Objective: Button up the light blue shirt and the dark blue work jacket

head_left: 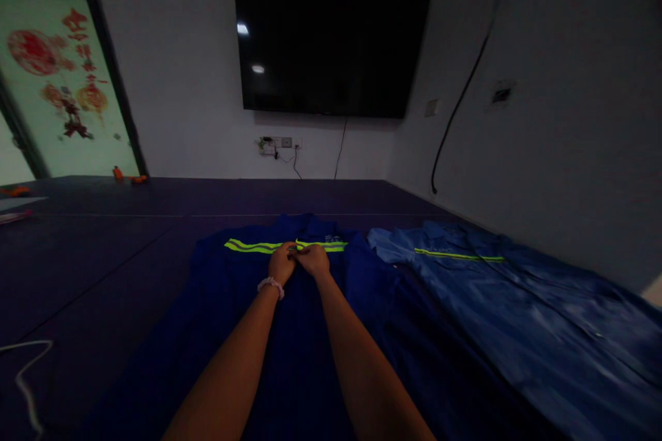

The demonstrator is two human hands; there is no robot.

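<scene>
Both hands on the dark blue jacket (297,344), which lies front up on the dark purple surface (129,248), mid-width, collar (305,224) toward the far edge, lower part running out of frame at the near side. Left hand (282,263): fingers closed, pinching the jacket's front at the centre line, level with the yellow-green reflective stripe (253,247). Right hand (314,260): same, closed in a pinch right against the left, fingertips meeting over the stripe. What exactly sits between the fingertips is too small to tell. Pale band (272,284) on the left wrist. Small light lettering (332,239) just above the stripe, right of the hands. Second, lighter blue garment (480,296) spread along the surface's right edge, beside the jacket, with its own thin yellow-green stripe (455,255); can't tell whether the two touch or overlap. White cable (28,386) on the left side, near end. Small orange object (118,172) at the far left corner. Past the far edge: wall with a dark TV (331,48), sockets (286,142) below it; black cable (455,110) hangs down the right wall, ending just above the right edge. Glass door (67,83) with red decorations, far left. Lighting is dim.
</scene>
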